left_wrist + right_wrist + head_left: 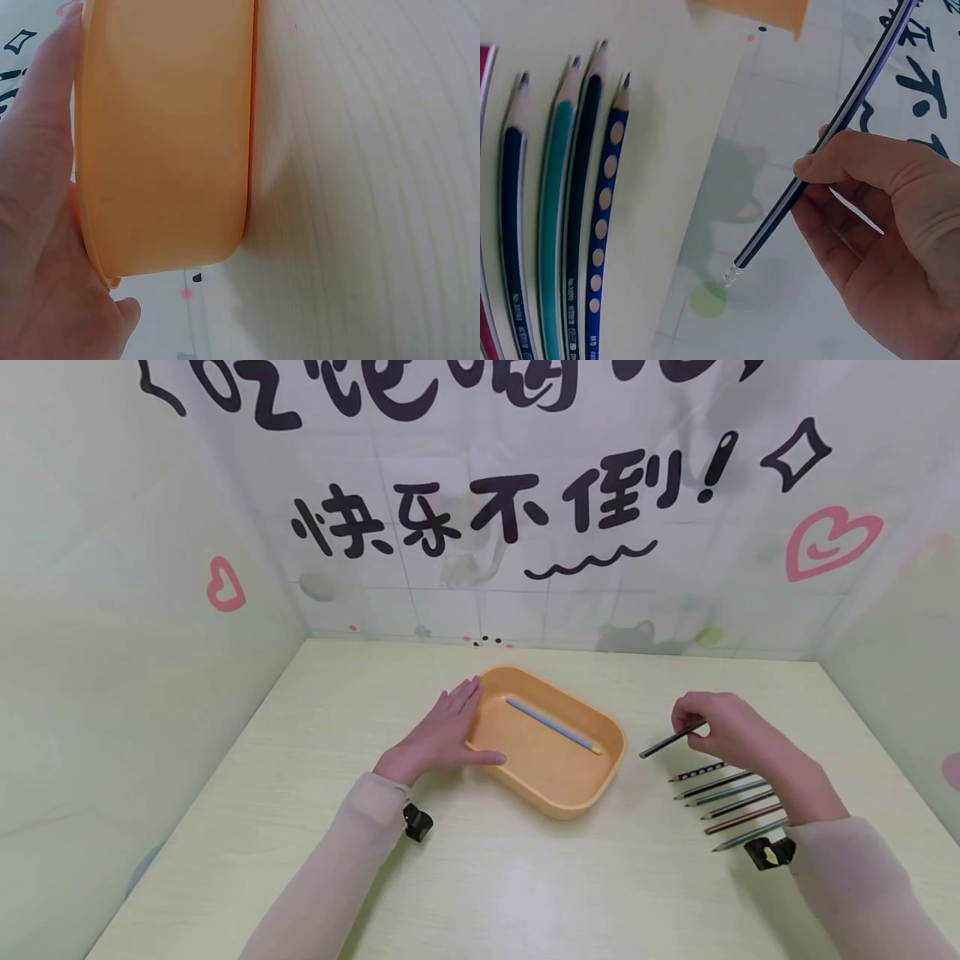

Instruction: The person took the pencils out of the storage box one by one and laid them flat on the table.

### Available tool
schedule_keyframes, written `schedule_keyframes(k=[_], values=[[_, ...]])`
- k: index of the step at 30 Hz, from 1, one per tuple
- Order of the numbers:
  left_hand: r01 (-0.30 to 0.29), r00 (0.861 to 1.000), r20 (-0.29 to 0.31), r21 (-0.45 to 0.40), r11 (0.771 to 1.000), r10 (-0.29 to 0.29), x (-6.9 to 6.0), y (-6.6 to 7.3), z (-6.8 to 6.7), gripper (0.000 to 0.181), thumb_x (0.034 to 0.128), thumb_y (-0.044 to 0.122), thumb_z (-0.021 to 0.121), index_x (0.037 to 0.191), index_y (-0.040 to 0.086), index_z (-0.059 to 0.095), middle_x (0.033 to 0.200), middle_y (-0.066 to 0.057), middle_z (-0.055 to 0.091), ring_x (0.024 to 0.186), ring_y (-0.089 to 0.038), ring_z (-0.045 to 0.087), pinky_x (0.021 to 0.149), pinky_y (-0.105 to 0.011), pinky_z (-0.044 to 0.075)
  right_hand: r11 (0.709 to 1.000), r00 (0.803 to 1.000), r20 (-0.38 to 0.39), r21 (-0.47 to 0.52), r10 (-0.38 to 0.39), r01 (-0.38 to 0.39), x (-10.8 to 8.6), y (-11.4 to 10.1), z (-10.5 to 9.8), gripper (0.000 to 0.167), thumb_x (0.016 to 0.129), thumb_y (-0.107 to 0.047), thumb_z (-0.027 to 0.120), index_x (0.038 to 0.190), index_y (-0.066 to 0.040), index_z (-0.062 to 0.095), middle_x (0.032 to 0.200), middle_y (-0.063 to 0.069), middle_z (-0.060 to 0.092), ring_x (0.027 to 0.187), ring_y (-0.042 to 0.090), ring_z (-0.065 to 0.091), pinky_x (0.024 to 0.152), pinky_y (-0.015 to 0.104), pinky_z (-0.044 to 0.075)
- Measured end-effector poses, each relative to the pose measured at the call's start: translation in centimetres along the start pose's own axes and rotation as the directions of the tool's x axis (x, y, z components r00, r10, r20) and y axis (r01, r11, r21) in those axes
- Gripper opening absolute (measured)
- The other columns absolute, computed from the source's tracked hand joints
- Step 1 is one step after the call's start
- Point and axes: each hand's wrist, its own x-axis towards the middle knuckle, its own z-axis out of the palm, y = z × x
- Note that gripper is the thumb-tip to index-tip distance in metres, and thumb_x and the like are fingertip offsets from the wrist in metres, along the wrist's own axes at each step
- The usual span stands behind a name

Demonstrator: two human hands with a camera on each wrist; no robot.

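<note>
My left hand [442, 727] lies at the left end of an orange plastic tray [525, 777], its fingers extended along the rim and its thumb reaching over the near edge. Inside the tray rests one light blue pencil [551, 724] with a yellowish end. Right of the tray, my right hand [731, 727] pinches a dark blue and silver striped pencil [776, 214] between thumb and fingers, raised above the table. Below that hand several pencils lie side by side, including a blue dotted pencil [605, 199], a teal pencil [557, 187] and a red pencil [743, 819].
The pale wood-grain table [510, 893] meets a white back wall [450, 610] printed with black characters. Side panels, one with a pink heart [226, 584], stand to the left and right.
</note>
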Motion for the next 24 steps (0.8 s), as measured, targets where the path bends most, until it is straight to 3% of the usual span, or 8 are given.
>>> schedule_keyframes(k=[9,15,24], values=[[0.006,1.0,0.008,0.009,1.0,-0.006,0.0,-0.1,0.0,0.119,0.0842,0.067,0.065,0.158,-0.003,0.004,0.169,-0.013,-0.004,0.158,-0.029,-0.002,0.129,-0.049,0.003,0.996,0.992,0.123,-0.087,0.032,-0.022,0.5,3.0,0.7,0.027,0.075,0.009,0.072,0.079,-0.014,0.061,0.077,-0.004,0.06,0.072,0.012,0.05,0.064,0.03,0.045],[0.011,1.0,0.006,0.008,1.0,-0.011,-0.1,-0.1,0.0,0.119,0.0839,0.067,0.065,0.158,-0.002,0.003,0.169,-0.013,-0.004,0.158,-0.029,-0.002,0.129,-0.049,0.003,0.994,0.981,0.178,-0.091,0.078,-0.062,0.7,4.2,1.0,0.022,0.078,0.009,0.071,0.081,-0.012,0.063,0.077,-0.003,0.061,0.07,0.013,0.049,0.063,0.031,0.046],[0.007,1.0,0.002,0.008,1.0,-0.007,0.0,-0.1,0.1,0.119,0.0838,0.067,0.066,0.158,-0.002,0.004,0.169,-0.013,-0.003,0.158,-0.029,-0.001,0.129,-0.049,0.004,0.994,0.974,0.211,-0.08,0.088,-0.072,0.7,5.4,1.9,0.023,0.078,0.013,0.064,0.08,-0.01,0.063,0.074,-0.002,0.056,0.07,0.014,0.046,0.062,0.029,0.042]])
